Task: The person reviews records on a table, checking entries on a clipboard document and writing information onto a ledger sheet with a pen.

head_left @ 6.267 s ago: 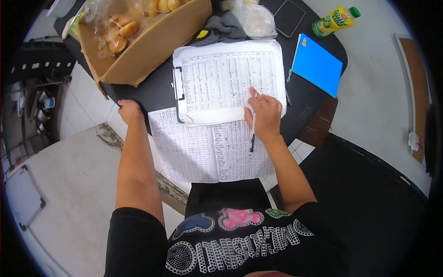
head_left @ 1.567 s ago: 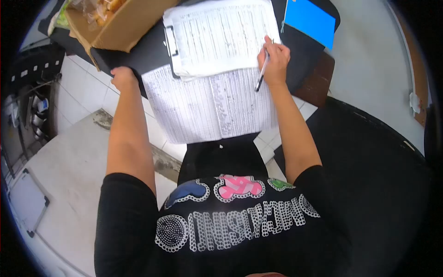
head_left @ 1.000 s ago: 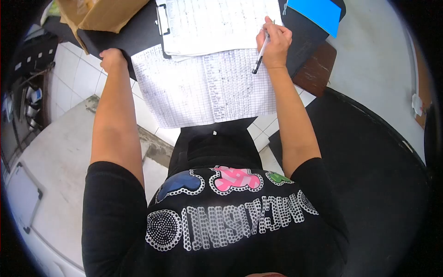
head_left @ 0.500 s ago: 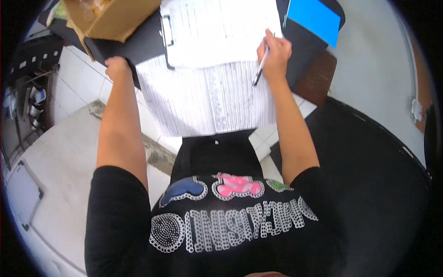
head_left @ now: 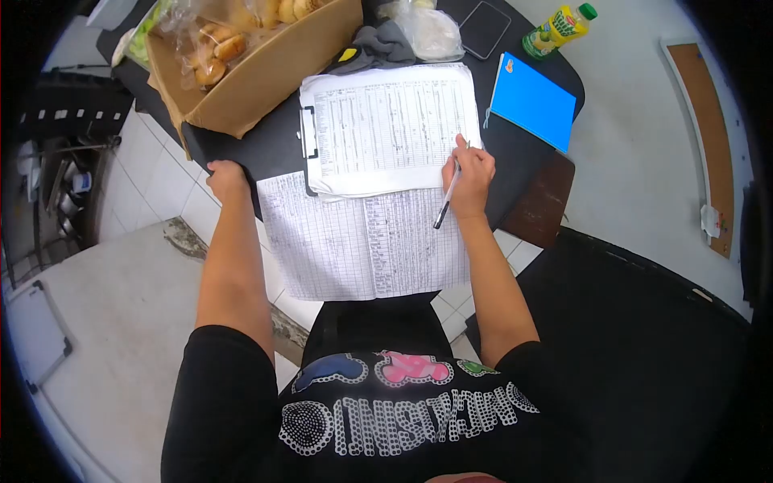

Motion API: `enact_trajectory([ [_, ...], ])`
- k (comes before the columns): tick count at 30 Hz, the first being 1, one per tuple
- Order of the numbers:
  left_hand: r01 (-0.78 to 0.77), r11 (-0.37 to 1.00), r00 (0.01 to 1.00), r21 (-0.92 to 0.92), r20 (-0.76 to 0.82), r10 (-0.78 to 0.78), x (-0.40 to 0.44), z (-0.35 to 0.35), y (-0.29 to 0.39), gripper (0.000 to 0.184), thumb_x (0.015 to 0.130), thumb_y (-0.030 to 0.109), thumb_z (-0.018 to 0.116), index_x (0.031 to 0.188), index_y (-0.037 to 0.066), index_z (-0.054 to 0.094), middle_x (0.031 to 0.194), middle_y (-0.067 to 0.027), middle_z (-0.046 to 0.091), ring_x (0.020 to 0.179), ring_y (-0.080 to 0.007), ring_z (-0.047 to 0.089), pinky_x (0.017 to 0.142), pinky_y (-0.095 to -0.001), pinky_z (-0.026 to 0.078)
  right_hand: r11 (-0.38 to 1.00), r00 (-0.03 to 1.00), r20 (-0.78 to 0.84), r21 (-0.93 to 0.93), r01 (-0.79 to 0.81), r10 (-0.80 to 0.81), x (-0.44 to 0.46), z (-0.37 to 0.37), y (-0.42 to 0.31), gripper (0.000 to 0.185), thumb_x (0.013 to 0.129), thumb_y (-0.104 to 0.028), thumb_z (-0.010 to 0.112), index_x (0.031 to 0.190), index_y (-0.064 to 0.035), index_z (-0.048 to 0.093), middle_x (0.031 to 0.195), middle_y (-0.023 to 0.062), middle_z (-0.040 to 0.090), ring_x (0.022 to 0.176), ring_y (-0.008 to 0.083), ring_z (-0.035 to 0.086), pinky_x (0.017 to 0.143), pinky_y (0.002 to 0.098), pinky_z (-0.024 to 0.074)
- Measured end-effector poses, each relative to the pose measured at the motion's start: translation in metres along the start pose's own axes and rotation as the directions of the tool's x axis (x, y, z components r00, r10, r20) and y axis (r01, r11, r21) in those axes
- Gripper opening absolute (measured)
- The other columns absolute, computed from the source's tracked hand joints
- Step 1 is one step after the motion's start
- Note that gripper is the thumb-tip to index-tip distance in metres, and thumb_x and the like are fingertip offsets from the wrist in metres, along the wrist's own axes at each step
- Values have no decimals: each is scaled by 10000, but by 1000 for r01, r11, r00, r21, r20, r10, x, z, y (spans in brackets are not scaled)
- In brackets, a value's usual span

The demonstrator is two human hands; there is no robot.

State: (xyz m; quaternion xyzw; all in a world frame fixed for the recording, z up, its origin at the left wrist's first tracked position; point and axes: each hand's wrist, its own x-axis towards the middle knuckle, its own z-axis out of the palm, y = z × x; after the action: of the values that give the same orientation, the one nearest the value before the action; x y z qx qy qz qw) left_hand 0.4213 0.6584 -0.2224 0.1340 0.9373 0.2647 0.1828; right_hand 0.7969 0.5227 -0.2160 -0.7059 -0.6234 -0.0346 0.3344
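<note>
My right hand has its fingers closed round a pen, whose dark end points down toward the papers. It rests at the right edge of a clipboard holding printed table sheets. Under the clipboard, an open ledger with dense handwritten rows hangs over the table's near edge. Over on the left, my left hand grips the edge of the black table, its fingers curled and partly hidden.
A cardboard box with bagged bread rolls stands at the back left. Behind the clipboard lie a dark cloth, a plastic bag and a phone. A blue notebook and a yellow-green bottle are on the right.
The view has tilted upward, so the table's far side, with the bottle, phone and bag, now shows. Both hands keep their places, the pen still in the right.
</note>
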Motion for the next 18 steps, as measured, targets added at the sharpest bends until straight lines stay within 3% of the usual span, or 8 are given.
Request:
enact_trajectory([
  [7,43,999,999,7,-6,-43,-12,-6,9,610,880,402,308,1160,-112,478,1209,-260,497,1140,-383,469,965,-422,361,1000,1000,-15,-8,24,-25,1,3,4,253,645,-6,639,891,-56,611,895,70,647,879,265,504,824,391,373],
  [12,-96,995,992,34,82,93,27,13,-18,607,886,402,280,1177,-103,451,1195,-264,502,1124,-402,473,967,-436,355,998,998,-12,36,59,-58,-7,7,12,298,653,-10,636,949,-47,623,815,67,634,879,258,505,831,390,365],
  [14,72,997,997,-28,30,-71,-3,1,1,604,884,397,279,1167,-105,460,1206,-268,491,1125,-408,468,966,-442,355,999,997,-48,5,52,-52,-7,11,12,296,653,-25,643,947,-52,626,790,56,625,889,252,501,831,389,357],
  [18,14,998,999,-63,45,-11,-3,0,-2,591,886,390,284,1176,-97,449,1224,-264,476,1123,-412,465,960,-447,359,998,997,-42,-8,69,-70,-6,8,11,272,657,-49,651,928,-58,624,797,50,629,896,253,498,835,392,353],
])
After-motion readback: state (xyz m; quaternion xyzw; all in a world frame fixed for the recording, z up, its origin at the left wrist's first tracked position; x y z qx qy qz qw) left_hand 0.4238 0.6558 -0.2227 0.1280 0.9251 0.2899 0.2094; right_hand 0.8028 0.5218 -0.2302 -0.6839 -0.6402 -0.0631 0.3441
